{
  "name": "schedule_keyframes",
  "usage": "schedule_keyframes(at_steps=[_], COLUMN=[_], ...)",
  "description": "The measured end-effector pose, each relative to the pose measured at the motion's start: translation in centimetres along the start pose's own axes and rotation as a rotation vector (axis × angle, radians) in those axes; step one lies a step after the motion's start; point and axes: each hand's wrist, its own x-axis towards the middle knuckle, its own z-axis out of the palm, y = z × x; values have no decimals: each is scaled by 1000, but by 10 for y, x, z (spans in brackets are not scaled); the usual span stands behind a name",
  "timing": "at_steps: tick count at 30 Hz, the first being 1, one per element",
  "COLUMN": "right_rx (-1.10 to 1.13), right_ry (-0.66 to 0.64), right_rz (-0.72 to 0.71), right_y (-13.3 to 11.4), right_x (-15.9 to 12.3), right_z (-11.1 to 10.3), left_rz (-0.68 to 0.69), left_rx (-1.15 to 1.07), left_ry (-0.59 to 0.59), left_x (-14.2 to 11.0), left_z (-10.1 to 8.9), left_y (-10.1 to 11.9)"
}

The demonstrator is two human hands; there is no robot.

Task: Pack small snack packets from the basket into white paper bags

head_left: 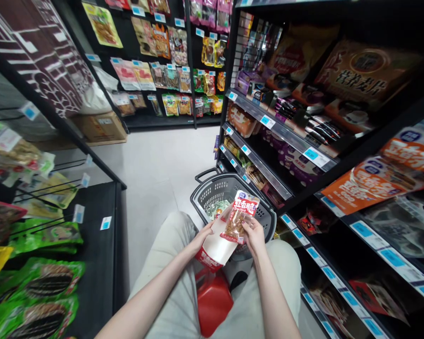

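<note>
My right hand (254, 234) is closed on the edge of a red and white snack packet (237, 220), which has a clear window showing brown pieces. The packet is tilted over a red and white cardboard box (217, 246). My left hand (204, 235) grips that box by its left side, and part of the fingers is hidden behind it. Both items are above my knees, in front of a grey shopping basket (269, 221). Inside the basket lies a green and white packet (219, 207), partly covered by my hands and the box.
A red plastic stool (214, 301) is between my legs. Black shelves with orange snack bags (367, 183) stand close on the right. Green snack bags (38, 282) fill a rack on the left. A cardboard carton (101, 127) sits on the floor near the back wall of hanging snacks.
</note>
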Motion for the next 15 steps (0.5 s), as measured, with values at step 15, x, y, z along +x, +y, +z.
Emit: schedule_keyframes(at_steps=[15], right_rx=[18], right_ry=[-36], right_rz=[48], right_y=[-6], right_x=[-4], right_z=[4], left_rz=[-4], left_rx=[32], left_ry=[36], left_x=[-2], left_z=[2], left_y=[3])
